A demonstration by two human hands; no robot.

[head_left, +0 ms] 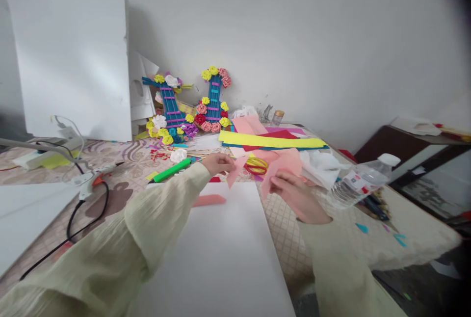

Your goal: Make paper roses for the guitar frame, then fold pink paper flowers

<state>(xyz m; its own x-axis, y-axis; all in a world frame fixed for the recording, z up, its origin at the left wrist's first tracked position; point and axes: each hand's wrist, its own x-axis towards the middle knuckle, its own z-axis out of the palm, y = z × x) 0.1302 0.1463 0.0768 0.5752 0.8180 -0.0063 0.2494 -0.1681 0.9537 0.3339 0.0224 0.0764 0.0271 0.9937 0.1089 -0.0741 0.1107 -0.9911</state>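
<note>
Pinched between the fingers of my left hand (218,164) is a small piece of pink paper (234,173). My right hand (296,195) grips a curved sheet of pink paper (270,178). Both hands are above the far end of a white board (228,253). On that board, below my left hand, lies a pink paper strip (209,200). Between the hands and slightly behind them, yellow-and-red scissor-like handles (256,164) show; any blades are hidden.
Two blue decorated pieces with paper flowers (172,106) (214,98) lean at the wall. Yellow paper (270,140) lies behind my hands. A green cutter-like tool (172,170) is left; a water bottle (358,182) stands tilted right. Cables and a soldering-iron-like glue gun (88,182) lie far left.
</note>
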